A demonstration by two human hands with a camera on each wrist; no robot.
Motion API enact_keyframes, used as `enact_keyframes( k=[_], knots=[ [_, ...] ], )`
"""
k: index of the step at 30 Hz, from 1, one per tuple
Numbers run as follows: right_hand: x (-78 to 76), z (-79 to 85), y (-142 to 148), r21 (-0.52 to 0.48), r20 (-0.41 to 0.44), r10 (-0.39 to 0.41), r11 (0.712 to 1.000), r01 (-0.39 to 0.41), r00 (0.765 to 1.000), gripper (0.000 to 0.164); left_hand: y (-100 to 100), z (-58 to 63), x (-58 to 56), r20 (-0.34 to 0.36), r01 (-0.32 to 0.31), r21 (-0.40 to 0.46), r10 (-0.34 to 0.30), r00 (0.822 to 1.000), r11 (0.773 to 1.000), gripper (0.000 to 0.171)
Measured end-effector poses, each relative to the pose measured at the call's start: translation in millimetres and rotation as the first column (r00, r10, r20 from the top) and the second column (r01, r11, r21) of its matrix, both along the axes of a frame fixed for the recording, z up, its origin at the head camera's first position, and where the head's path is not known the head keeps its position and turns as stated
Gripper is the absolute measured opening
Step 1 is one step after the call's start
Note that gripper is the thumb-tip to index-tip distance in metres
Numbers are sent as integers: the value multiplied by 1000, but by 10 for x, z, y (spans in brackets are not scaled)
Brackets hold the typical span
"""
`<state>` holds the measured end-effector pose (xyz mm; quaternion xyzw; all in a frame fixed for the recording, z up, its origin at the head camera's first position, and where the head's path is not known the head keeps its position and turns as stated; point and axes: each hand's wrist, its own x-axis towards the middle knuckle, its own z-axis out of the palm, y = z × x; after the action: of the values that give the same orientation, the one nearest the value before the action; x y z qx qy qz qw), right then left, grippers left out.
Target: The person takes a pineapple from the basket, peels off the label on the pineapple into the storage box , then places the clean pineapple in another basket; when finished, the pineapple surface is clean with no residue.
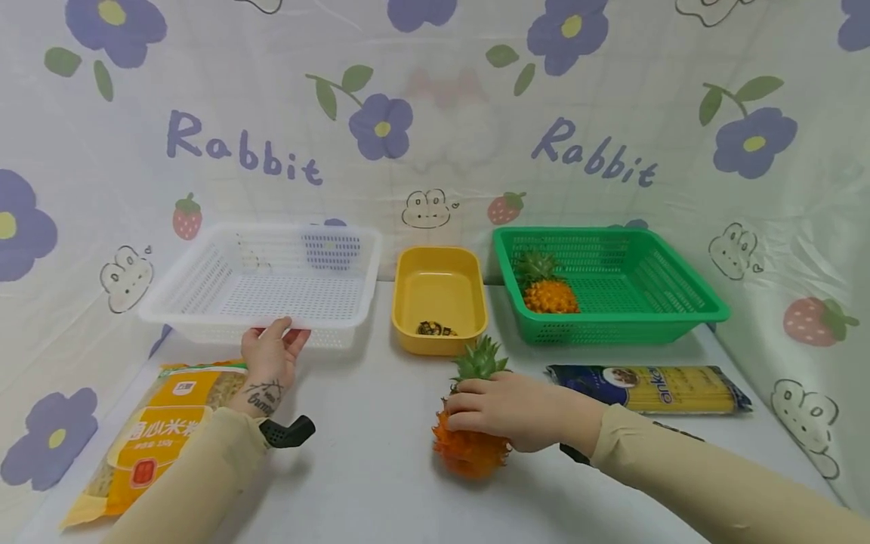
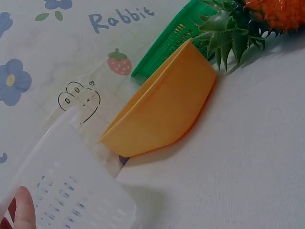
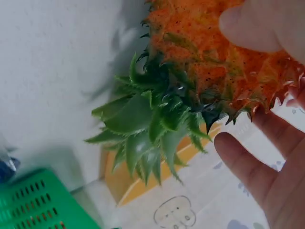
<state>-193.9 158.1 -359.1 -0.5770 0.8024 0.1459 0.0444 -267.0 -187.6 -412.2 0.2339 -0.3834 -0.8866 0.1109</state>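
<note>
In the head view, my right hand [image 1: 499, 412] holds a small orange pineapple [image 1: 469, 453] with a green leafy crown, over the middle of the white table. Its thumb and fingers lie on opposite sides of the fruit [image 3: 190, 38] in the right wrist view. Whether the pineapple touches the table I cannot tell. My left hand [image 1: 272, 355] grips the front rim of a white plastic basket [image 1: 204, 329] at the left. Part of one finger [image 2: 25, 210] shows against the basket's wall in the left wrist view.
A yellow bin [image 1: 440, 344] with small dark-and-yellow items stands at the centre back. The green basket [image 1: 612, 329] at right holds another pineapple [image 1: 549, 296]. A pasta pack [image 1: 666, 389] lies before it. An orange-and-yellow food bag [image 1: 156, 438] lies beside my left forearm.
</note>
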Motion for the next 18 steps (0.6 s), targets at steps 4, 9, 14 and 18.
enact_keyframes(
  k=[4, 9, 14, 18],
  knots=[
    [7, 39, 32, -88, 136, -122, 987, 134, 983, 73, -11, -2, 0, 3, 1, 5, -1, 1000, 1000, 38],
    [103, 64, -81, -269, 277, -467, 801, 535, 840, 66, -16, -6, -4, -1, 9, 3, -9, 1000, 1000, 41],
    [233, -13, -274, -222, 279, -745, 564, 796, 606, 95, -13, 10, 7, 10, 20, 7, -20, 1000, 1000, 50],
    [266, -95, -363, -153, 288, -787, 525, 837, 546, 109, -2, 17, 9, 15, 24, 6, -24, 1000, 1000, 50]
  ],
)
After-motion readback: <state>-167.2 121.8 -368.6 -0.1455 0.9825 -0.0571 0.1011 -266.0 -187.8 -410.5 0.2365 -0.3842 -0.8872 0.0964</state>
